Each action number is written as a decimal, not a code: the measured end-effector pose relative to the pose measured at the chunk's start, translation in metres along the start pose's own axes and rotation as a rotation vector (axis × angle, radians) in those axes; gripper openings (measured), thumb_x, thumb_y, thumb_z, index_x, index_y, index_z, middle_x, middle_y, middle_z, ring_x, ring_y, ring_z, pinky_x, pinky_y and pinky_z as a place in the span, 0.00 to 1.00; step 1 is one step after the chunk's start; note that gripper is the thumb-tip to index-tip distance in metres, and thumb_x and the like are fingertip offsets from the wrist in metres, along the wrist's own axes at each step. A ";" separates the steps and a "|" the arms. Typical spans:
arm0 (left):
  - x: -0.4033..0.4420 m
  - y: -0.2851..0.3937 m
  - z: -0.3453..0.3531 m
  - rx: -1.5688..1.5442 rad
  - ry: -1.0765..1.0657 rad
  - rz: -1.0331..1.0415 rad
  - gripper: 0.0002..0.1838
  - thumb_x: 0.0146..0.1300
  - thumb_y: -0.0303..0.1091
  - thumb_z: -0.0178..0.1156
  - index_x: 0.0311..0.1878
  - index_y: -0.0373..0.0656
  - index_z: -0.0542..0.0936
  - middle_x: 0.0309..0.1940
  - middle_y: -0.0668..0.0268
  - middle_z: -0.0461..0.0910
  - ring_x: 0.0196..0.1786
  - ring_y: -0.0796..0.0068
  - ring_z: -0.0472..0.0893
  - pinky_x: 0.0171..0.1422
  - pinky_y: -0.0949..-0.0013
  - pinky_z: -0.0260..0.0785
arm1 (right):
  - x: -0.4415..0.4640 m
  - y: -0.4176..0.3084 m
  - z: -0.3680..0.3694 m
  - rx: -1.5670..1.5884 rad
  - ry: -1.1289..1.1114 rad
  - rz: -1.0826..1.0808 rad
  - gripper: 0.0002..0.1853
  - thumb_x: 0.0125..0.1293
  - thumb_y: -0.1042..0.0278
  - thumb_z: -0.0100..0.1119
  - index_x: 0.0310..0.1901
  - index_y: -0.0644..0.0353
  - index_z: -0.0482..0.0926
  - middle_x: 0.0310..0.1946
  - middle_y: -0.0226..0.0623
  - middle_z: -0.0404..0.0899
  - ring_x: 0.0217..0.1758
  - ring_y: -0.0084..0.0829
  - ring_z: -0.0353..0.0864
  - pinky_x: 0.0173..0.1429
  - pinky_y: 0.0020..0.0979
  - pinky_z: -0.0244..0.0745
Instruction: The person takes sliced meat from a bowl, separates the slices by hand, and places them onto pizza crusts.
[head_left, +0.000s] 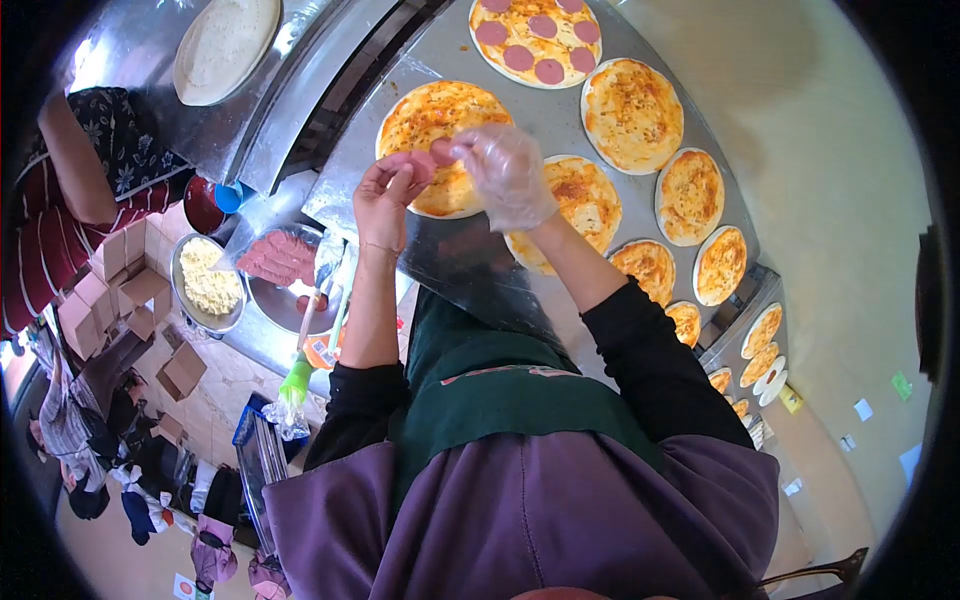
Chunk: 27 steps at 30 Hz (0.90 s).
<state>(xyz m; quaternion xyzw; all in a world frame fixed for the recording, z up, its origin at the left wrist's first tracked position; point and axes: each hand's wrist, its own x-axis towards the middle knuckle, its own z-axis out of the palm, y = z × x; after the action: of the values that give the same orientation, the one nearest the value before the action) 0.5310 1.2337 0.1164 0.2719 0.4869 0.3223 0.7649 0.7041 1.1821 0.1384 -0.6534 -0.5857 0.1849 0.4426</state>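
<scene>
Over a sauced pizza base point(440, 105), my bare left hand point(382, 205) pinches a few round pink sausage slices point(418, 165). Close beside it, my right hand point(508, 178) wears a clear plastic glove and is a little blurred. Its closed fingertips meet a single sausage slice point(442, 151) next to the others. Both hands are above the metal table point(440, 260), and they partly hide the pizza base. Another pizza point(537, 50) at the top carries several slices laid out on its sauce. A further sauced base point(580, 205) lies partly behind my right forearm.
More sauced bases point(690, 197) line the table toward the right. At left stand a bowl of grated cheese point(212, 283) and a metal bowl with a bag of sausage slices point(280, 257). A green-handled brush point(296, 382) lies nearby. Another person's arm point(80, 165) shows at far left.
</scene>
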 end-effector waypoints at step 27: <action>-0.011 -0.025 -0.023 1.243 0.093 0.825 0.13 0.50 0.26 0.65 0.42 0.48 0.83 0.37 0.58 0.78 0.41 0.56 0.74 0.47 0.59 0.68 | -0.043 0.011 -0.030 -0.442 0.149 0.215 0.10 0.57 0.67 0.63 0.40 0.57 0.78 0.39 0.46 0.74 0.42 0.46 0.77 0.46 0.41 0.73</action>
<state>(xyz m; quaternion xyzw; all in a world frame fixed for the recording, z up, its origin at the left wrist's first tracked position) 0.5118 1.2113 0.0961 0.8009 0.4696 0.2596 0.2659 0.7228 1.1322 0.1338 -0.8045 -0.5051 0.0497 0.3087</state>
